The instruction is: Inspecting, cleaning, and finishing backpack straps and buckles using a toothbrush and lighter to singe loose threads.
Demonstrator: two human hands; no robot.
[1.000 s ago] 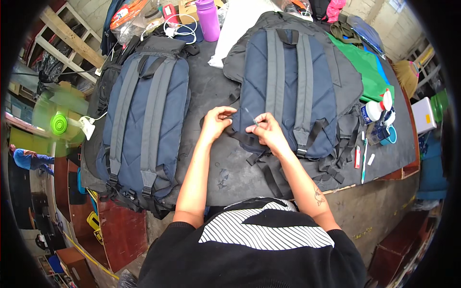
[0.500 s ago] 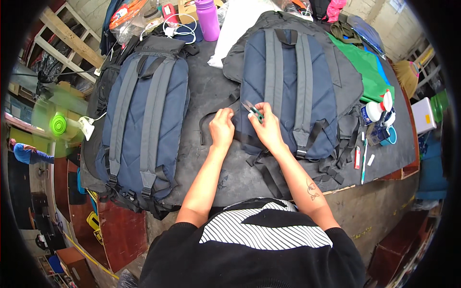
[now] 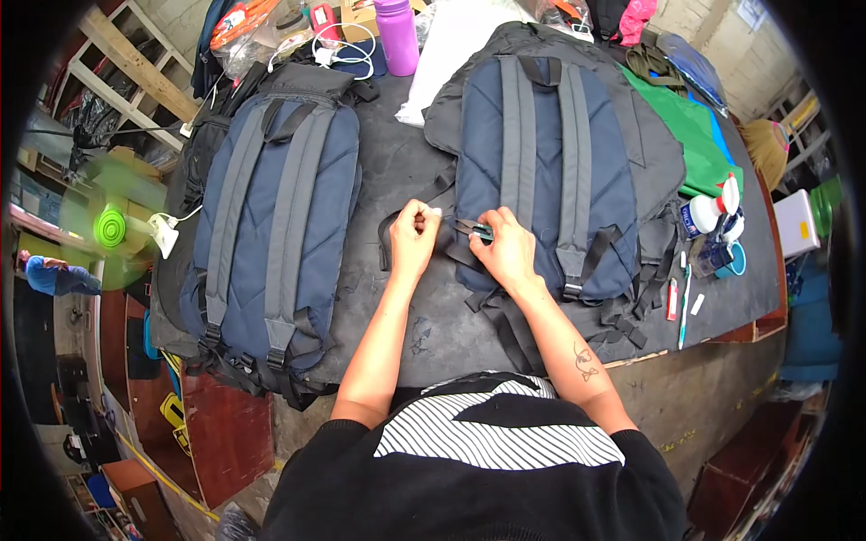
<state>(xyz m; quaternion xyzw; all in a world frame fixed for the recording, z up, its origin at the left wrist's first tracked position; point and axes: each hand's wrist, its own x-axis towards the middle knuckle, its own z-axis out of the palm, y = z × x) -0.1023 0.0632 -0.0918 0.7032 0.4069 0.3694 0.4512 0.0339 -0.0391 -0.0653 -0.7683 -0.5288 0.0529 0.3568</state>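
My right hand [image 3: 507, 251] is closed around small thread snips [image 3: 484, 232] with green handles, their blades pointing left toward my other hand. My left hand [image 3: 413, 236] is pinched just left of the blades; whatever lies between its fingertips is too small to make out. A black strap [image 3: 385, 242] curves beside and behind the left hand. Both hands are over the left edge of a navy backpack [image 3: 548, 171] with grey shoulder straps, lying with its straps up. A second, similar navy backpack [image 3: 271, 207] lies to the left.
The backpacks rest on a dark worktable [image 3: 379, 343]. At right stand a spray bottle [image 3: 708, 212], a light blue cup [image 3: 732, 257] and a toothbrush [image 3: 685, 307]. A purple bottle [image 3: 397, 38] stands at the back. A green fan [image 3: 110, 230] spins at left.
The snips have swung from pointing up and left to pointing nearly straight left. My left hand has tightened into a raised pinch near them. The backpacks have shifted slightly in view.
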